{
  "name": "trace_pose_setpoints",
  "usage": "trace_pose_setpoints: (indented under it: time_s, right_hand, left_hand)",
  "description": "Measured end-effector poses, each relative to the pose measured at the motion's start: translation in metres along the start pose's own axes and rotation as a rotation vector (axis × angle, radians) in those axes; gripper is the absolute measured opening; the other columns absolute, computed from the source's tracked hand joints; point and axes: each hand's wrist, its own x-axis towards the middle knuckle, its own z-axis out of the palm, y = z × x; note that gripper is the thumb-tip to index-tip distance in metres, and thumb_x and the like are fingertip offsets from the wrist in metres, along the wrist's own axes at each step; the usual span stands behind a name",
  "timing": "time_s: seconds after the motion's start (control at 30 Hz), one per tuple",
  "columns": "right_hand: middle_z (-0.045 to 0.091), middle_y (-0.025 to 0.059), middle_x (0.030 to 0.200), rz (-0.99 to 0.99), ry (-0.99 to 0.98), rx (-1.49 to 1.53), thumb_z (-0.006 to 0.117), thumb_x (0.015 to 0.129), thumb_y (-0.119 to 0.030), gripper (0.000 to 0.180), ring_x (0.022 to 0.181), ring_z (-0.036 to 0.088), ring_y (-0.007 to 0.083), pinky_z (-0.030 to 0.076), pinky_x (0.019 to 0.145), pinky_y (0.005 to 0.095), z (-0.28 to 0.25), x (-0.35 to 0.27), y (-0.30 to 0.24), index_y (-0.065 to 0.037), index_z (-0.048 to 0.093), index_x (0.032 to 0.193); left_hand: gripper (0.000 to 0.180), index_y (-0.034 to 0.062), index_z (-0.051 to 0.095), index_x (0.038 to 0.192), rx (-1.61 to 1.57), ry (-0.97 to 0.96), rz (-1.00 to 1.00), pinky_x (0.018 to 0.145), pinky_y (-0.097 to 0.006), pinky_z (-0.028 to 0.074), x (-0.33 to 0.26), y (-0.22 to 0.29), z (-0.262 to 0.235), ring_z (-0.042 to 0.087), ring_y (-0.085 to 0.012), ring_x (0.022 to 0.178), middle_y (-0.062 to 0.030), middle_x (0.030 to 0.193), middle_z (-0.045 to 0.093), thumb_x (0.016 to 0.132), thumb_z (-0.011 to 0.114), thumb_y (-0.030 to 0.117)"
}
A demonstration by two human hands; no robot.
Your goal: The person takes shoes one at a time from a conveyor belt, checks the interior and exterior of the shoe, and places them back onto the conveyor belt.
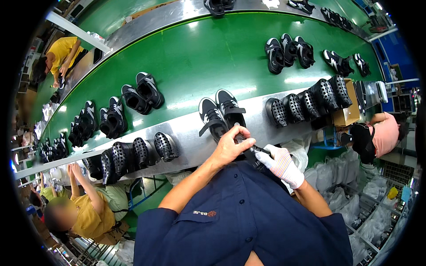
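Note:
Close to my chest, both hands hold a slim, dark black piece (254,155) whose kind I cannot make out, as fingers cover much of it. My bare left hand (230,145) pinches its upper end with thumb and fingers. My right hand (285,167), in a white knitted glove with coloured stripes, is closed round its lower part. Just beyond my left hand, a pair of black sneakers with white toes and loose straps stands on the metal ledge: a left shoe (212,116) and a right shoe (229,106).
Black perforated shoe forms line the metal ledge (186,146) at left (122,157) and right (306,104). A green conveyor belt (213,57) carries several black sneakers (143,91). A cardboard box (348,111) stands at right. People work at left (95,208) and right (384,135).

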Motion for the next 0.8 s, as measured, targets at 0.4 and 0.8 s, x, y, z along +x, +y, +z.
trace_pose_setpoints:
  time_s: [0.4,0.8]
  right_hand:
    - [0.071,0.0269,0.083,-0.117,-0.037,-0.553,0.065,0.094,-0.052,0.055,0.085,0.072,0.0434,0.056,0.077,0.0504,0.000,0.104,-0.004,0.002,0.072,0.091]
    - [0.070,0.0200,0.103,-0.285,0.421,-0.576,0.071,0.091,-0.020,0.032,0.095,0.070,0.0401,0.057,0.082,0.0495,0.079,0.139,0.050,-0.002,0.063,0.115]
  left_hand:
    - [0.022,0.0011,0.072,0.085,1.308,0.309,0.341,0.079,-0.050,0.047,0.082,-0.016,-0.049,0.062,-0.0373,0.091,-0.0193,0.089,0.068,0.075,0.075,0.021]
    - [0.030,-0.0039,0.067,0.107,0.942,0.197,0.351,0.096,-0.050,0.048,0.104,-0.043,-0.034,0.059,-0.0425,0.106,-0.0262,0.110,0.065,0.078,0.067,0.005]
